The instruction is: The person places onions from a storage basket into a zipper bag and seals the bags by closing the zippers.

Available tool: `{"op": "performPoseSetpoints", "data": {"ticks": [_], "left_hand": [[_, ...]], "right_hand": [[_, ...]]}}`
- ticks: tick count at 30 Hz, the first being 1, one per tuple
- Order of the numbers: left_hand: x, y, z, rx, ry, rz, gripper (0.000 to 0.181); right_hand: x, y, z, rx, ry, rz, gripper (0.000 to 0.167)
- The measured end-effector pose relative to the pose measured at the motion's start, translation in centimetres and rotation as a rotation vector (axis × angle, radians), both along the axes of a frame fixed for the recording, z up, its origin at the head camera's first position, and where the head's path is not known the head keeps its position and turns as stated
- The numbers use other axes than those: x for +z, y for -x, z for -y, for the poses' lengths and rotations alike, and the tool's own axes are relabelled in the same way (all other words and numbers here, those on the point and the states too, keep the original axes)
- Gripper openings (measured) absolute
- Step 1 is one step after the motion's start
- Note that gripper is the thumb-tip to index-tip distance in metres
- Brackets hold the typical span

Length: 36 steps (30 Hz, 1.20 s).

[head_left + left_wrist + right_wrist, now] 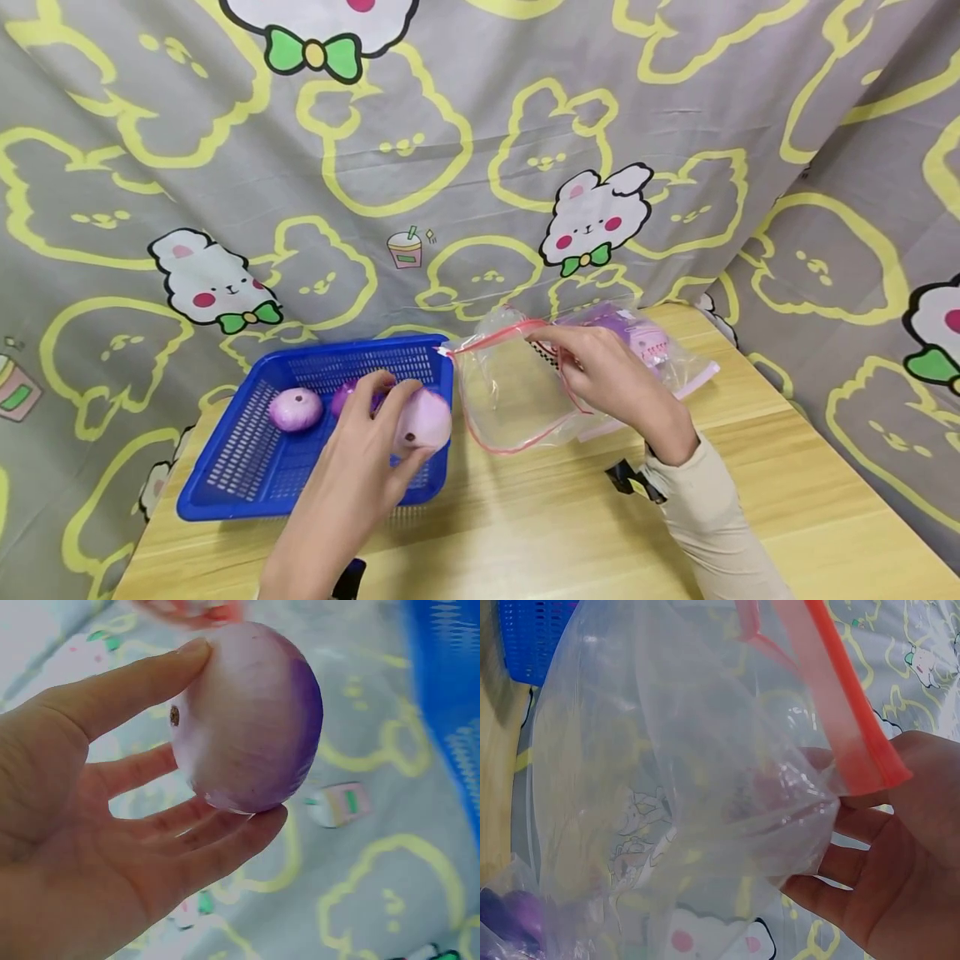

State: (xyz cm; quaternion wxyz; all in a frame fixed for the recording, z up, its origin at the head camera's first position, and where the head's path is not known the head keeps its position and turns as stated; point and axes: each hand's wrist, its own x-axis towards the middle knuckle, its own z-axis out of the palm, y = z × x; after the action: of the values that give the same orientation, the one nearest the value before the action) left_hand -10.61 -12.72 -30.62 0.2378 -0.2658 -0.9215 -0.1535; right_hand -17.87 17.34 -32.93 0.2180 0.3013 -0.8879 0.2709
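Observation:
In the head view my left hand holds a purple-and-white onion above the right side of a blue basket. The left wrist view shows thumb and fingertips gripping that onion from opposite sides. With my right hand I pinch the red-edged rim of a clear zip bag, whose mouth gapes toward the onion. Close up in the right wrist view, a corner of the bag is between thumb and fingers. Inside the basket lie another pale onion and a darker purple one, partly hidden behind my left hand.
A second clear bag with purple contents lies on the wooden table, behind my right hand. A grey patterned curtain hangs along the table's back edge.

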Motion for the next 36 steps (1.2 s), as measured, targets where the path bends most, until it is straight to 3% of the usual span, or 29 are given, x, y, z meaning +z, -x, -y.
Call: {"op": "performPoseSetpoints", "data": {"ticks": [5,11,15,23,31,36], "left_hand": [[1.6,-1.5,-0.9,-0.010,-0.078,-0.011,0.072],[1.5,-2.8,-1.3,-0.048,-0.122,-0.067,0.071],[1.4,-2.5,-1.8,-0.115,-0.154,-0.102,0.070],[1.0,-2.0,-3.1,-0.221,-0.182,-0.069,0.063],[-0.7,-1.1,-4.5,-0.236,-0.114,-0.096,0.062],[-1.4,-0.9,-4.8,-0.200,-0.086,-0.058,0.062]], "right_hand": [[0.2,0.0,0.2,0.007,-0.003,0.004,0.043],[0.4,-0.2,0.6,0.017,0.001,0.020,0.043],[0.5,-0.3,0.6,0.004,0.003,-0.002,0.042],[0.4,-0.7,0.3,-0.004,-0.014,0.006,0.042],[0.2,-0.9,0.1,0.018,0.003,-0.005,0.043],[0.2,-0.8,0.2,0.030,0.005,-0.009,0.042]]}}
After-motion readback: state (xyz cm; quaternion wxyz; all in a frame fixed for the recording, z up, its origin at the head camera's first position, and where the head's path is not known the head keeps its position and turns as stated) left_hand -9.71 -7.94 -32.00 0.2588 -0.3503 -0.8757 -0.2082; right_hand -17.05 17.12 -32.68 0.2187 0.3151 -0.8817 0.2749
